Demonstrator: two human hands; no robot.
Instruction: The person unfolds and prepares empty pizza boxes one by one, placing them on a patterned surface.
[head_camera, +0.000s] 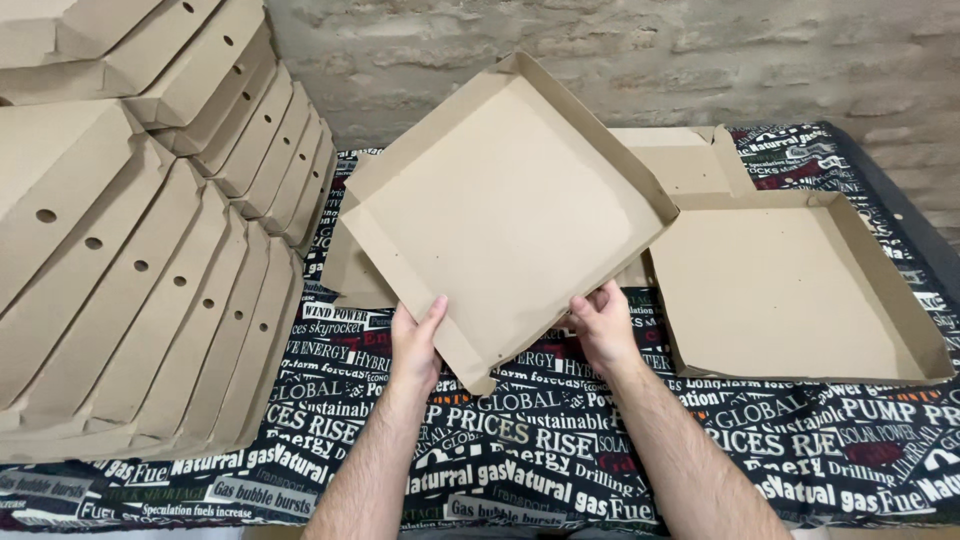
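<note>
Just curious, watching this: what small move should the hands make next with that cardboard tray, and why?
Probably lower the tray flat onto the table. Both the left hand and right hand hold it tilted by one corner, with its walls already folded up.

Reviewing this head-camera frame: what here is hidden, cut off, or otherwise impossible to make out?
- Flat cardboard sheets on the table: mostly covered by the held box tray.
- Stack of folded boxes: cut off by the left and top edges, so the count is unknown.
- Fingers of the left hand and right hand: partly behind the tray, so the grip underneath is unseen.
- Second tray: its underside is hidden.
</note>
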